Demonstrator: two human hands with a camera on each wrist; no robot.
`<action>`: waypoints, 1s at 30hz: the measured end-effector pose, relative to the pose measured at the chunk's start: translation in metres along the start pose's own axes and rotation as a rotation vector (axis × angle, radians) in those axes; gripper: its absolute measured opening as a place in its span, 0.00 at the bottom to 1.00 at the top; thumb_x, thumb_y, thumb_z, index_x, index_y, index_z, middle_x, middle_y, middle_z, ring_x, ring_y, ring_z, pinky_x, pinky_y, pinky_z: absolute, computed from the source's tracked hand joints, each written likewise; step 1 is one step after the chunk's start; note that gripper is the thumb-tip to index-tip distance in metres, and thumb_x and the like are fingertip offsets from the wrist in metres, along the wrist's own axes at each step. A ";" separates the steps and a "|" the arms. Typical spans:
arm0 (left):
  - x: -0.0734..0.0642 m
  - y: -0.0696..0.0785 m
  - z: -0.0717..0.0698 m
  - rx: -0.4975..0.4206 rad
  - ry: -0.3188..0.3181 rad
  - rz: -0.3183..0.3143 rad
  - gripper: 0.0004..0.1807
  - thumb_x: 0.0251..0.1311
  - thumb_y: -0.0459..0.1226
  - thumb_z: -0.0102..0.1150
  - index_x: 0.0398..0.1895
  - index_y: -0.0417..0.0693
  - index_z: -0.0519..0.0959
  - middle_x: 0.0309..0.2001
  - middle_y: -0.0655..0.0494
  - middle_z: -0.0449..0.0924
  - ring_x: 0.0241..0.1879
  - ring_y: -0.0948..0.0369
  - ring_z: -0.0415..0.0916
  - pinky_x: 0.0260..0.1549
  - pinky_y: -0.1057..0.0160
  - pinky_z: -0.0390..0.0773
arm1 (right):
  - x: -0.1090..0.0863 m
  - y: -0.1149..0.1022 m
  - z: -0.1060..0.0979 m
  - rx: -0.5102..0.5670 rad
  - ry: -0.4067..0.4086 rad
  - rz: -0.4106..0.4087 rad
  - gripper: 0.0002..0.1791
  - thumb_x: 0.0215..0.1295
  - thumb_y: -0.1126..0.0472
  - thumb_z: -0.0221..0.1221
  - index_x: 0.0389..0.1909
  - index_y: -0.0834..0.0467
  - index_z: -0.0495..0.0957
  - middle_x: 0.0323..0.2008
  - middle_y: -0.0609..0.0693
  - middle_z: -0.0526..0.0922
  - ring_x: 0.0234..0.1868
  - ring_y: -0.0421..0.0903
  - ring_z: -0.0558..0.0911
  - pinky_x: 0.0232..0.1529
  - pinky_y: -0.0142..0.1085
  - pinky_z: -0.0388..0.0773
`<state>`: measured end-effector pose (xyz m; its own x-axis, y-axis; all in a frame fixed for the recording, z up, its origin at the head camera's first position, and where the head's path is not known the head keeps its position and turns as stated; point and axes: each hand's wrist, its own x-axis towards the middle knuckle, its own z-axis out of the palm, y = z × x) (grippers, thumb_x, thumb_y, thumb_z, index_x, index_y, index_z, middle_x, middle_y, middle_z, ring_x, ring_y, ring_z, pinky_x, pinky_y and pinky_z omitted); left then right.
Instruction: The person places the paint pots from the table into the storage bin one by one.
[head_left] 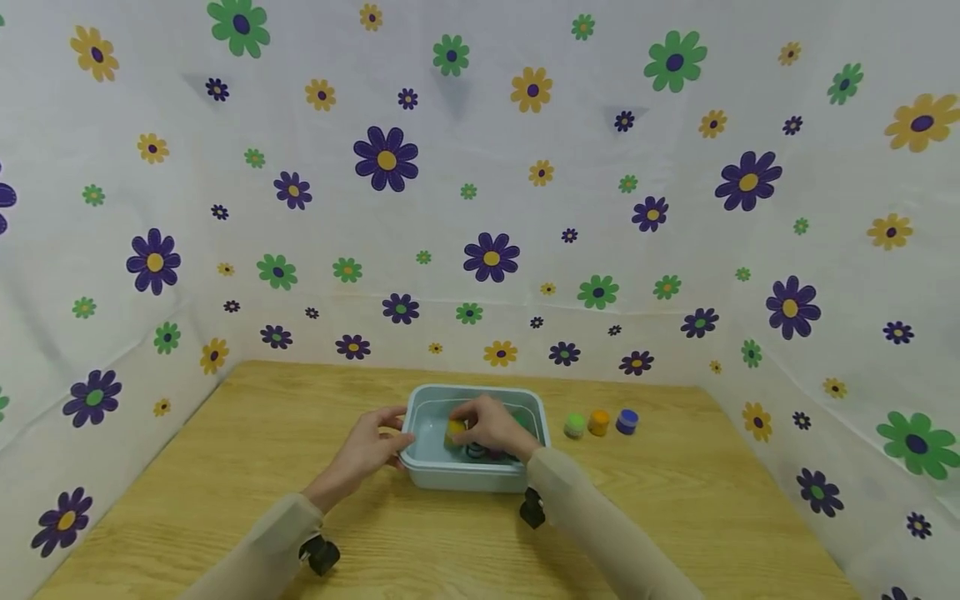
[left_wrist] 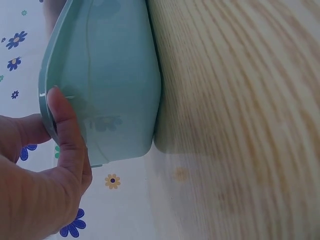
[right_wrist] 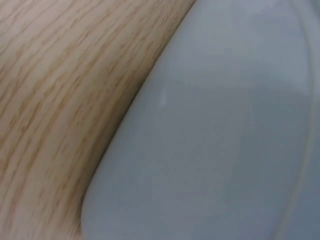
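A pale blue plastic tub (head_left: 468, 481) sits on the wooden table. My left hand (head_left: 367, 450) grips its left rim, and in the left wrist view the thumb and fingers of the left hand (left_wrist: 55, 165) pinch that rim from both sides. Reaching inside the tub, my right hand (head_left: 491, 425) holds a small yellow jar (head_left: 454, 431) at the fingertips. Below the right hand lie a dark item (head_left: 476, 451) and something green (head_left: 522, 419), both partly hidden by it. Only the outer wall of the tub (right_wrist: 200, 140) and table surface show in the right wrist view.
To the right of the tub stand three small jars in a row: a light green jar (head_left: 574, 426), an orange jar (head_left: 598, 422) and a blue jar (head_left: 627, 422). A white flower-patterned cloth (head_left: 480, 208) hangs behind and at both sides of the table (head_left: 300, 400).
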<state>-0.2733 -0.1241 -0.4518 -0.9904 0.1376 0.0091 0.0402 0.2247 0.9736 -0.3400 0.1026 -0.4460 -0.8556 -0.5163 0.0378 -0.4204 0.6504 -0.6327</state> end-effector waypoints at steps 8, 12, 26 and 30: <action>0.001 -0.001 -0.001 -0.001 0.000 0.009 0.29 0.63 0.27 0.58 0.68 0.37 0.67 0.52 0.36 0.70 0.36 0.49 0.81 0.26 0.59 0.85 | 0.003 -0.003 0.001 -0.062 0.012 -0.005 0.21 0.56 0.62 0.70 0.51 0.63 0.83 0.44 0.52 0.86 0.39 0.43 0.78 0.42 0.34 0.78; 0.001 -0.001 -0.001 -0.001 0.001 0.006 0.28 0.64 0.27 0.58 0.68 0.37 0.67 0.52 0.35 0.70 0.35 0.51 0.80 0.26 0.59 0.85 | 0.003 -0.004 0.001 -0.076 0.020 0.000 0.20 0.57 0.61 0.69 0.51 0.62 0.83 0.43 0.52 0.85 0.38 0.42 0.78 0.41 0.35 0.79; 0.001 -0.003 0.001 -0.004 0.007 0.005 0.28 0.63 0.26 0.58 0.68 0.37 0.67 0.50 0.37 0.71 0.31 0.55 0.80 0.25 0.59 0.85 | 0.002 -0.002 0.003 -0.052 0.098 0.011 0.10 0.61 0.68 0.65 0.43 0.60 0.86 0.42 0.53 0.86 0.41 0.46 0.82 0.45 0.40 0.82; 0.002 -0.003 0.000 0.000 0.009 -0.002 0.28 0.64 0.27 0.58 0.68 0.38 0.67 0.51 0.37 0.70 0.30 0.57 0.79 0.26 0.57 0.85 | 0.002 -0.003 0.002 -0.034 0.114 0.039 0.10 0.62 0.68 0.64 0.43 0.62 0.85 0.41 0.53 0.86 0.40 0.46 0.82 0.45 0.40 0.82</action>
<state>-0.2749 -0.1241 -0.4544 -0.9917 0.1285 0.0091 0.0381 0.2246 0.9737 -0.3401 0.0982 -0.4450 -0.8996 -0.4246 0.1026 -0.3944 0.6884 -0.6087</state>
